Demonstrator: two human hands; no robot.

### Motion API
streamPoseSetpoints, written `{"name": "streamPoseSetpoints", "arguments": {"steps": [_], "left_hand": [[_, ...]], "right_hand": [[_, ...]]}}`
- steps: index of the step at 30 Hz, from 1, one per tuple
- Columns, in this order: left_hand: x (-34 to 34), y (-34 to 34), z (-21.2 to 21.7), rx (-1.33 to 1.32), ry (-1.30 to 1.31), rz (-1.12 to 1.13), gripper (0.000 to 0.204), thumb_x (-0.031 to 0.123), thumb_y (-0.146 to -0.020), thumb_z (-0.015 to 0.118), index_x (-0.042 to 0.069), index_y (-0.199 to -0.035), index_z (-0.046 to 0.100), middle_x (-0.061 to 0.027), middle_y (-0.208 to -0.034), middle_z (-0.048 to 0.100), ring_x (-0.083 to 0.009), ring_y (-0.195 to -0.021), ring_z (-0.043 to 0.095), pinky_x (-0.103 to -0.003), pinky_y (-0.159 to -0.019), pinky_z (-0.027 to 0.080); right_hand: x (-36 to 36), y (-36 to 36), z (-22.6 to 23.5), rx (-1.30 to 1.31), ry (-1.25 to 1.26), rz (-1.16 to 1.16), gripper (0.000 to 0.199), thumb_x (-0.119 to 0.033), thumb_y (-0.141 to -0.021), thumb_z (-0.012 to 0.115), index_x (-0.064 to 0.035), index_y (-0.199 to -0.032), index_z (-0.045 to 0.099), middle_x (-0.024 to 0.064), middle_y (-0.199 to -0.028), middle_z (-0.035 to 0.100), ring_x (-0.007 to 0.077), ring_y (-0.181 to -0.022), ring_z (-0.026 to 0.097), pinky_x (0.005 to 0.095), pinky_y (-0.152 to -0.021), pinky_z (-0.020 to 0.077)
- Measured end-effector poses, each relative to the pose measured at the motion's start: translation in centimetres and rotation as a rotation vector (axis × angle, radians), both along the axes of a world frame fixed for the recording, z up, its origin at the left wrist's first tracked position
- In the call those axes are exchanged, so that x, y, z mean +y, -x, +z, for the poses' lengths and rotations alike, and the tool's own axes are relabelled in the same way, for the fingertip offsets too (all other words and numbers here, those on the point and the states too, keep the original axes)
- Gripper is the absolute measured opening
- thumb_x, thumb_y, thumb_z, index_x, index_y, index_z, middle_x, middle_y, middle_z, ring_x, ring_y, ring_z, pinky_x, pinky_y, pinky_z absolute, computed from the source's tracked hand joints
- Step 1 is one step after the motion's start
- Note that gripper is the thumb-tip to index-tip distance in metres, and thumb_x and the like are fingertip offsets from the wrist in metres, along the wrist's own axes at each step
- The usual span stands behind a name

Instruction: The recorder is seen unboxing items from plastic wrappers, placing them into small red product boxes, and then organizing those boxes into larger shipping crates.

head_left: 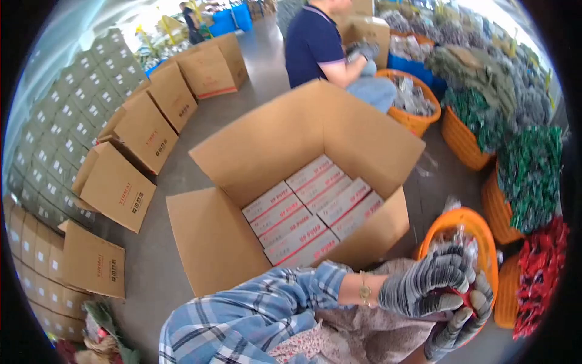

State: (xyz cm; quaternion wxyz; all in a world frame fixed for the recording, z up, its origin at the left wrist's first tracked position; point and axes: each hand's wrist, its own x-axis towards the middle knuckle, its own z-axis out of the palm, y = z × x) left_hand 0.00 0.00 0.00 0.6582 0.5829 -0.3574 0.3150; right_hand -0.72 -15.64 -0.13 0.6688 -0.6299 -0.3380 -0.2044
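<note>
Both my hands wear grey striped gloves with pale fingertips, close together at the lower right. My left hand [421, 285] reaches across from a blue plaid sleeve, its fingers curled around something small with red on it [466, 299]. Fingers of my right hand [470, 324] close on the same small thing from the other side; most of it is hidden, so its kind does not show. Just beyond the hands stands an orange basket [492, 242] holding clear plastic-wrapped pieces [456, 238]. To the left, a large open cardboard carton [203, 233] holds rows of white boxes with red stripes [297, 239].
Open cartons [118, 185] line the left, before stacked green-wrapped bales [73, 103]. Orange baskets of green [530, 176] and red packaged goods [542, 279] stand along the right. A co-worker in a dark blue shirt [309, 45] sits beyond the carton. Another person [191, 23] is farther back.
</note>
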Motion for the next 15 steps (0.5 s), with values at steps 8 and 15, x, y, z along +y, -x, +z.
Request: {"name": "streamPoseSetpoints", "arguments": {"steps": [8,15], "left_hand": [[0.2,-0.9,-3.2,-0.301,-0.006,0.109,0.034,0.027,-0.084,0.067,0.011,-0.111,0.052,-0.0137,-0.121,0.051,-0.0345,-0.115,0.048,-0.054,-0.1,0.032],[-0.8,2.4,-9.1,0.324,0.404,-0.307,0.081,0.032,-0.07,0.081,0.011,-0.137,0.039,-0.0121,-0.143,0.035,-0.0305,-0.127,0.039,-0.043,-0.109,0.025]], "right_hand": [[-0.3,-0.8,-1.2,-0.303,0.274,-0.124,0.04,-0.039,-0.096,0.03,-0.009,-0.105,0.055,0.0218,-0.126,0.048,0.0411,-0.119,0.044,0.0574,-0.1,0.0334],[-0.8,-0.4,-0.7,-0.71,0.673,-0.34,0.046,-0.045,-0.096,0.03,-0.015,-0.123,0.052,0.0216,-0.128,0.047,0.0462,-0.12,0.04,0.0602,-0.099,0.0327]]}}
